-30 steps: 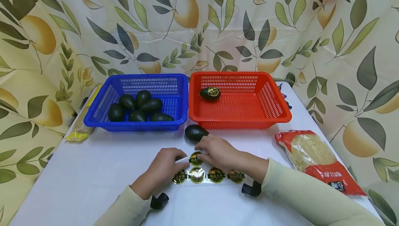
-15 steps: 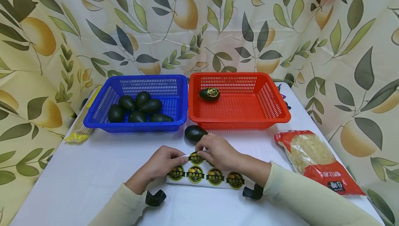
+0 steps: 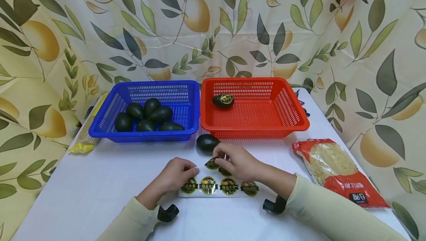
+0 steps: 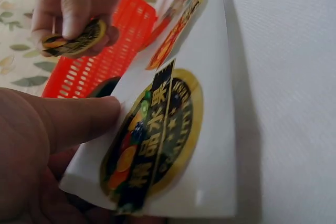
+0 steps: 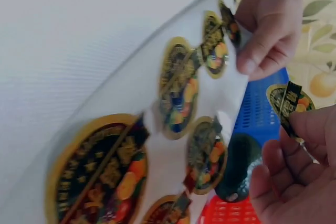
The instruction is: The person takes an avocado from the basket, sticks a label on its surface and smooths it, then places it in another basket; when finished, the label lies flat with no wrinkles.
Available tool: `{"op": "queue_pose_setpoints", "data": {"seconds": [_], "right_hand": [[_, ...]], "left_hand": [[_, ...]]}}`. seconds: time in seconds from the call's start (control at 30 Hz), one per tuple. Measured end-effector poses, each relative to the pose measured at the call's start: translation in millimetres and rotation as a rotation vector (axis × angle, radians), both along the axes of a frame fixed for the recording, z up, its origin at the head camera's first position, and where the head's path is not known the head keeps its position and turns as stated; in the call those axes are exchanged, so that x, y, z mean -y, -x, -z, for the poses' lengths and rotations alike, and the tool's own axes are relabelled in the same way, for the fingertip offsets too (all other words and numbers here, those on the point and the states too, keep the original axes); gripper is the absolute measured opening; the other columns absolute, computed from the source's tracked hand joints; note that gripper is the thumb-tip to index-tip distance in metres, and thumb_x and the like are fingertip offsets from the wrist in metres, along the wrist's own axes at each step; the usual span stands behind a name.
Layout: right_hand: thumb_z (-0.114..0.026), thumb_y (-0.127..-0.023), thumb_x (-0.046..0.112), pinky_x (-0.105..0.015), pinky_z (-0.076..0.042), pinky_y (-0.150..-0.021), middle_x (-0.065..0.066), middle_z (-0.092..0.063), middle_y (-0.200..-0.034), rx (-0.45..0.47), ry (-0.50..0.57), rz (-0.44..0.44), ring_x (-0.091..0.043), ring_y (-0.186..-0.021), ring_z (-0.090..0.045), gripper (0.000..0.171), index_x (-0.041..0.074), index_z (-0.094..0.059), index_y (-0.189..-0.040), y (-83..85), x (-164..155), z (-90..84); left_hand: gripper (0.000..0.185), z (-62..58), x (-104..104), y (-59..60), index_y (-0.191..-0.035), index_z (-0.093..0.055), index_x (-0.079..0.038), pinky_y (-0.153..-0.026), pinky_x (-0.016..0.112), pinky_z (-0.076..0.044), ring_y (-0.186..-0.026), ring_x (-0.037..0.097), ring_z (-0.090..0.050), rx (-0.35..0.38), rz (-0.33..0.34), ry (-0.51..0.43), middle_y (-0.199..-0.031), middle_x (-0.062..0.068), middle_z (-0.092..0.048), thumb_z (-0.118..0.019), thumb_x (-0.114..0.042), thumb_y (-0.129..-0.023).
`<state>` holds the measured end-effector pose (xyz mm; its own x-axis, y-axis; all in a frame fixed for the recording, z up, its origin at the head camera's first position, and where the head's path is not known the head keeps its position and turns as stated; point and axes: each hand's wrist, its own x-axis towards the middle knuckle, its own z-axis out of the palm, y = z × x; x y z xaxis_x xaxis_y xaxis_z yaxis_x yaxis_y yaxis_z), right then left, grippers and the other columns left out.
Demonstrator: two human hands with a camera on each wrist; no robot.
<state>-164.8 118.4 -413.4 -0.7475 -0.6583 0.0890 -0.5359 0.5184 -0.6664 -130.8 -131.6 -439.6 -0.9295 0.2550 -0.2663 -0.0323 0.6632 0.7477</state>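
Two baskets [image 3: 253,130] side by side, avocado [image 3: 206,142] before them, sticker sheet [image 3: 216,188] nearer, seemingly flat

A white table [image 3: 100,182]; a leaf-and-lemon-printed curtain [image 3: 213,26] hangs behind.

Avocados [image 3: 207,142] — seven; baskets [image 3: 254,104] — two; noodle packets [image 3: 336,169] — one; sticker sheets [image 3: 216,187] — one.

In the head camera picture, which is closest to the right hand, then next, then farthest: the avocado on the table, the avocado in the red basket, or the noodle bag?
1. Avocado on the table, just beyond the right hand.
2. Avocado in the red basket, behind.
3. Noodle bag, far right.
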Motion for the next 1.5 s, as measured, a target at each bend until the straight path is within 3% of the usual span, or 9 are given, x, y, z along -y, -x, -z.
{"op": "queue_pose_setpoints", "data": {"seconds": [0.2,0.27,0.47,0.57,0.7,0.9,1.07,1.3,1.5], "right_hand": [[-0.061,-0.104,0.016,-0.029,-0.051,-0.074,0.007,-0.061,-0.092,0.08,0.033,0.013,-0.013,-0.084,-0.057,0.01,0.022,-0.059,-0.113,3.3,-2,-5.0],[-0.061,-0.104,0.015,-0.029,-0.051,-0.072,0.006,-0.061,-0.091,0.096,0.042,0.027,-0.014,-0.082,-0.057,0.011,0.021,-0.059,-0.114,3.9,-2,-6.4],[-0.061,-0.103,0.012,-0.027,-0.052,-0.069,0.003,-0.063,-0.09,0.138,0.079,0.074,-0.014,-0.079,-0.059,0.012,0.017,-0.062,-0.114,5.3,5,-11.0],[-0.063,-0.103,0.012,-0.027,-0.053,-0.068,-0.001,-0.065,-0.095,0.174,0.13,0.114,-0.015,-0.081,-0.06,0.017,0.012,-0.063,-0.119,6.5,9,-13.4],[-0.069,-0.1,0.019,-0.026,-0.054,-0.07,-0.003,-0.069,-0.1,0.182,0.164,0.226,-0.014,-0.084,-0.063,0.028,0.007,-0.064,-0.124,7.5,12,-12.9],[-0.068,-0.1,0.028,-0.03,-0.052,-0.064,0.0,-0.069,-0.08,0.119,0.092,0.356,-0.012,-0.07,-0.061,0.015,0.013,-0.072,-0.097,11.2,14,-4.0],[-0.069,-0.099,0.03,-0.03,-0.046,-0.065,0.005,-0.062,-0.072,0.016,0.045,0.458,-0.013,-0.068,-0.054,0.018,0.016,-0.071,-0.087,17.3,22,5.8],[-0.069,-0.098,0.029,-0.029,-0.042,-0.057,0.005,-0.058,-0.064,-0.038,-0.006,0.505,-0.012,-0.061,-0.052,0.022,0.015,-0.07,-0.081,22.5,28,14.7],[-0.071,-0.097,0.029,-0.028,-0.043,-0.057,0.005,-0.062,-0.066,0.001,-0.033,0.501,-0.012,-0.062,-0.054,0.021,0.014,-0.072,-0.082,25.4,28,18.2]], "left_hand": [[0.021,-0.9,-5,-3.5,-0.106,-0.078,-0.009,-0.091,0.044,-0.056,-0.095,0.016,-0.065,-0.137,0.096,0.116,-0.099,0.0,-0.073,-0.078,-0.026,-0.094],[0.03,-2.1,-8,-3.7,-0.112,-0.077,-0.009,-0.093,0.045,-0.055,-0.1,0.018,-0.065,-0.161,0.094,0.096,-0.104,0.001,-0.073,-0.081,-0.03,-0.091],[0.026,-14.6,-18,-0.1,-0.106,-0.076,-0.017,-0.071,0.033,-0.055,-0.085,0.017,-0.063,-0.175,-0.05,-0.186,-0.092,-0.003,-0.072,-0.078,-0.04,-0.093],[0.014,-18.9,-21,4.4,-0.096,-0.076,-0.019,-0.064,0.029,-0.051,-0.078,0.017,-0.059,-0.21,-0.122,-0.235,-0.084,-0.002,-0.07,-0.075,-0.032,-0.097],[0.01,-19.4,-21,11.7,-0.094,-0.076,-0.018,-0.068,0.03,-0.051,-0.08,0.018,-0.059,-0.221,-0.18,-0.236,-0.087,-0.002,-0.072,-0.073,-0.026,-0.099],[0.016,-15.3,-21,25.9,-0.095,-0.075,-0.013,-0.067,0.031,-0.049,-0.079,0.019,-0.058,-0.255,-0.21,-0.23,-0.084,0.0,-0.07,-0.071,-0.028,-0.099],[0.021,-7.4,-28,39.1,-0.092,-0.074,-0.009,-0.065,0.029,-0.046,-0.072,0.016,-0.057,-0.304,-0.257,-0.167,-0.076,0.001,-0.067,-0.071,-0.029,-0.099],[0.026,-1.4,-36,47.0,-0.084,-0.074,-0.009,-0.058,0.028,-0.043,-0.065,0.015,-0.055,-0.3,-0.307,-0.118,-0.068,-0.001,-0.065,-0.072,-0.03,-0.099],[0.03,0.2,-36,49.1,-0.08,-0.074,-0.009,-0.055,0.027,-0.044,-0.064,0.016,-0.057,-0.23,-0.355,-0.113,-0.071,0.002,-0.067,-0.077,-0.035,-0.095]]}}
